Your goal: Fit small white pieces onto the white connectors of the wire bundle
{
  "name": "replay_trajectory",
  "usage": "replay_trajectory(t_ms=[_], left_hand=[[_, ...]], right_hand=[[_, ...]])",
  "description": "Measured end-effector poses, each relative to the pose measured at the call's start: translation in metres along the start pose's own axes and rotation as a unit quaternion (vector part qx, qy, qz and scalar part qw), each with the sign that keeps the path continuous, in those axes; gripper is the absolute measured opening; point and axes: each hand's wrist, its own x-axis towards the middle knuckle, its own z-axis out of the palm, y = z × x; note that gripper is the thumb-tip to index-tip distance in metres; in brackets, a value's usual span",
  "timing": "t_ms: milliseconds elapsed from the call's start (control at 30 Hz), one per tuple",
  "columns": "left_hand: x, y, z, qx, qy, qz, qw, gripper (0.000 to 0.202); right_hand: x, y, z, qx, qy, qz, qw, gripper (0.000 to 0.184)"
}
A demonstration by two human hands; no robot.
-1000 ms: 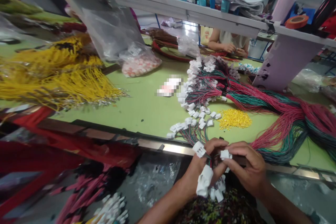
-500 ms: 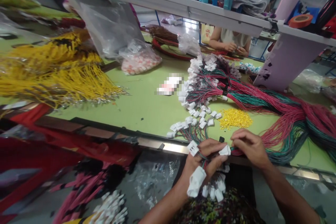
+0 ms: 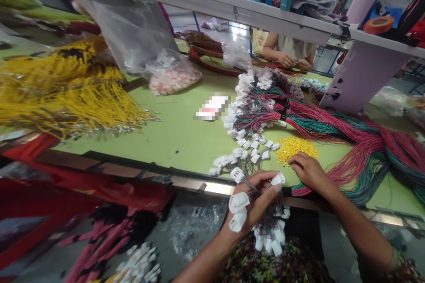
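Yellow wire bundles (image 3: pixel 63 97) on green table (image 3: pixel 172 132)

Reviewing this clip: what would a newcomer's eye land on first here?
A big sprawl of red and green wires, tipped with white plastic connectors, dominates the right of the green worktable. A thick bundle of yellow wires lies at the left. In the foreground, the left hand grips a cluster of connectors, while the right hand sits beside a small heap of yellow pellets.
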Motion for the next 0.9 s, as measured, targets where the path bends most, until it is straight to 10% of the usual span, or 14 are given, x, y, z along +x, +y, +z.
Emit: replay_trajectory(t_ms=[600,900], left_hand=[[0.003,-0.008,0.005,-0.036,0.005,0.005,0.999,0.025],[0.003,-0.011,0.007,-0.053,0.029,-0.008,0.998,0.025]], right_hand=[[-0.003,-0.014,0.008,-0.054,0.030,0.018,0.998,0.014],[0.001,-0.015,-0.004,-0.109,-0.057,-0.054,0.991,0.018]])
